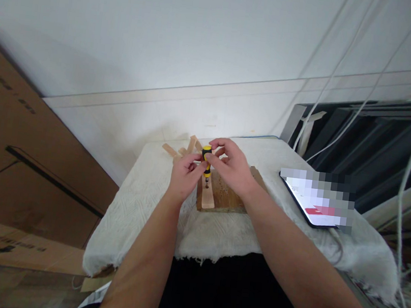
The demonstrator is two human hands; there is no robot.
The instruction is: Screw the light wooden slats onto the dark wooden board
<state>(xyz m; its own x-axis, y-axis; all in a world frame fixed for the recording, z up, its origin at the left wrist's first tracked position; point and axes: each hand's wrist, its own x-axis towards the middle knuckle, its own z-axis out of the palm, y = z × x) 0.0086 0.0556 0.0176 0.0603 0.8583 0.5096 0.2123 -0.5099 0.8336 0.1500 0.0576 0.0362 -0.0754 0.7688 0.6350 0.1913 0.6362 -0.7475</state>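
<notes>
Forearms: your left forearm (145, 261) and right forearm (300, 263) reach in over your dark clothing (212, 293), nearest the camera.
Screwdriver: the yellow-and-black screwdriver (207, 172) stands nearly upright between your hands, its tip at a dark spot on a pale wooden strip (208, 199); you can't tell whether that spot is a hole or a screw head.
Left hand: your left hand (185, 175) pinches the handle with thumb and fingertips.
Right hand: your right hand (232, 167) grasps the upper handle, thumb against its side and forefinger by the cap.
Tip and strip: you seem to be seating or turning the tool; turning calls for a straight shaft and a steady strip.
Board: the strip lies along the left end of a brown board (230, 199), close to the near edge of the white cloth (139, 215).
Room: loose wooden strips (191, 145) crowd behind your left hand, with the wall (181, 107) beyond; your freest cloth is to the left, while the phone (299, 199) sits well apart on the right.
</notes>
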